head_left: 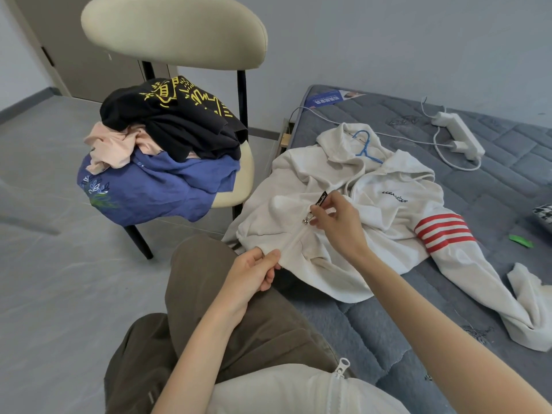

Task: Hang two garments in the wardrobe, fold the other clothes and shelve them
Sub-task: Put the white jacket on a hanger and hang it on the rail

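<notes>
- Cream-padded chair (173, 28) on black legs, standing on the grey floor (59, 294), right beside the mattress corner.
- Grey quilted mattress (373, 333) filling the right side, up against the pale wall (388, 40).
- White power strip (458, 134) lying on the mattress far right, with a plug in it and a white cable (466, 169) looping just beside it.
- Blue printed label (331, 98) at the mattress's far corner; the text is too small to read.
- Small green scrap (521, 241) on the mattress near the right edge.
- Black-and-white patterned item (545, 213), cut off by the right edge.
- Grey door (74, 55) far left, behind the chair.
</notes>
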### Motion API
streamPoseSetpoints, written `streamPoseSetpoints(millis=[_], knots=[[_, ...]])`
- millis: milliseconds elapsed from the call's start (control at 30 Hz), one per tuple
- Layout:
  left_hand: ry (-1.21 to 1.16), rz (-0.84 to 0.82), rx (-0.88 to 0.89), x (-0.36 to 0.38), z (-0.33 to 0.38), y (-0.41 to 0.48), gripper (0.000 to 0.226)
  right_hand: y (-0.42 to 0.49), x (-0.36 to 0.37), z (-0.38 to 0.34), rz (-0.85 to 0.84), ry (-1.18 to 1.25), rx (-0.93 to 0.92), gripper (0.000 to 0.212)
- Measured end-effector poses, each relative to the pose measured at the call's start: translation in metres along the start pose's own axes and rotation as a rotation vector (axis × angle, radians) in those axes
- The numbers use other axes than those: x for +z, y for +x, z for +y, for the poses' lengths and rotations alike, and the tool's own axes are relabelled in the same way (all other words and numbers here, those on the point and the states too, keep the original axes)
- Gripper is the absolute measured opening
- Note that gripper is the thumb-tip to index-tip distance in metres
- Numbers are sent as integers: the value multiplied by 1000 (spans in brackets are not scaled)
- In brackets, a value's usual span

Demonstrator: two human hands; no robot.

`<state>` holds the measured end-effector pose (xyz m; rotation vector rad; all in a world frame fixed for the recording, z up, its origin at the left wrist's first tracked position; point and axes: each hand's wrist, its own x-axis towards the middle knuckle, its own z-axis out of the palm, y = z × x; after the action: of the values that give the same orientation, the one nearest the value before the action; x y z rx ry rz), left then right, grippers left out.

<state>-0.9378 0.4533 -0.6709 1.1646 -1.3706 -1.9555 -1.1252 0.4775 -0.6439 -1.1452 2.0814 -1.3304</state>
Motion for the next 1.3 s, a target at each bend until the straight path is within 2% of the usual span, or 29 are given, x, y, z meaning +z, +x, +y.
streamPoseSetpoints(millis=[100, 167, 233, 333, 400, 433, 567, 667, 867, 1000, 1100, 1167, 1300], knots=[[23, 28, -13, -1, 2, 1, 28, 12, -3, -3, 64, 60, 37, 16], [103, 93, -14, -5, 3, 1, 30, 14, -2, -4, 6, 95, 42, 15], [331, 190, 39, -13, 4, 1, 36, 14, -2, -6, -111, 99, 41, 13], [801, 383, 235, -23, 8, -2, 52, 14, -6, -8, -214, 161, 44, 14], [995, 509, 356, -16, 15, 0, 48, 13, -9, -10, -268, 193, 53, 13], [1050, 511, 404, -8, 19, 3, 45, 13, -9, -10, -291, 189, 55, 13], [1333, 309, 447, 20, 22, 30, 56, 12, -10, -12, -333, 182, 65, 10], [1495, 194, 498, 28, 21, 40, 44, 13, -15, -10, -314, 171, 82, 11], [1432, 62, 520, 29, 24, 33, 30, 22, -13, 4, -153, 98, 119, 16], [1418, -2, 513, 19, 28, 26, 33, 55, -27, 11, 85, 147, 162, 21], [1451, -57, 478, 15, 25, 22, 34, 83, -51, 15, 277, 84, 193, 21], [1493, -60, 450, 14, 26, 23, 36, 92, -57, 16, 261, 39, 165, 17], [1586, -28, 374, 23, 37, 36, 42, 92, -55, 9, 88, 65, 87, 19]])
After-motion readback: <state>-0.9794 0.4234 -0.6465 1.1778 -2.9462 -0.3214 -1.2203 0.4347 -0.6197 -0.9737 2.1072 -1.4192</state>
